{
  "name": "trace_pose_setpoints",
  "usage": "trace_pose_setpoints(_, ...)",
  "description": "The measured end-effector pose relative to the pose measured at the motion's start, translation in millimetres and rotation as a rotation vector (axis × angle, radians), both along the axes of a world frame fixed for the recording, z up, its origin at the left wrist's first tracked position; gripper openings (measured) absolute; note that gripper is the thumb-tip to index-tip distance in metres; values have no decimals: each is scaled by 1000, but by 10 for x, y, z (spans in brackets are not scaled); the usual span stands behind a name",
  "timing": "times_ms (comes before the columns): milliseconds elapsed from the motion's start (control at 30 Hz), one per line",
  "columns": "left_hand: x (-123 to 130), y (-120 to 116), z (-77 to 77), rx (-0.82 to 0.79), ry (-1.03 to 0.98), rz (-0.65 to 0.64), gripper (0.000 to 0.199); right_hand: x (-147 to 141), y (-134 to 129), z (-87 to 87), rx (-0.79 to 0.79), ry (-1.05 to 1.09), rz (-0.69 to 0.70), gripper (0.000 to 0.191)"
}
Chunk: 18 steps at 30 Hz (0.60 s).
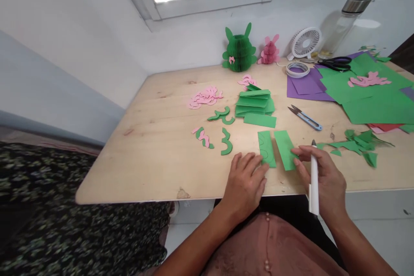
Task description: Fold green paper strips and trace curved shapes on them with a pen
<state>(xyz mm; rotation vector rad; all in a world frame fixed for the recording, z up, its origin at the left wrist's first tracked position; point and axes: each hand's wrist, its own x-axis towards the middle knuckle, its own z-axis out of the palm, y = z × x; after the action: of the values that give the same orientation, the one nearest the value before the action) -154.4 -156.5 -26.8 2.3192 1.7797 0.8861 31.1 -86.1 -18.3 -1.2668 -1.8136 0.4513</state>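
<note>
My left hand (247,179) rests on the table's front with its fingers stretched out. Its fingertips touch a green paper strip (267,148) that carries drawn curved lines. Between thumb and fingers, my right hand (326,177) pinches the edge of a second green paper strip (285,150), which looks blank. A white pen (313,181) is also tucked in that hand, dark tip pointing away from me. Left of the strips lie green wavy cutouts (227,141) and a pink-and-green wavy piece (203,137). Folded green strips (254,102) are piled just beyond.
Pink cutouts (205,97) lie on the table (139,151). Blue-handled thread snips (305,117), green scraps (359,143), green sheets (381,103), black scissors (336,64) and tape rolls (297,70) are rightward. Paper figures (239,51), a fan (305,43) and a bottle (343,26) line the wall.
</note>
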Motion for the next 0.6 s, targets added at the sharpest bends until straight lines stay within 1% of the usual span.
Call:
trace_pose_setpoints(67,-5,-3,-6,-2,0,-6,28,-23,-4,4,9,-7,2,23)
trace_pose_setpoints(333,-77,-47,29,29,-32,46,24,-46,-18,-23,-10,11,1,23)
trace_pose_setpoints(467,-169,-92,39,68,-63,116,23,-87,-39,-13,30,-29,8,25)
trace_pose_setpoints(600,-323,-149,54,105,-106,199,22,-154,-46,-8,53,-40,47,24)
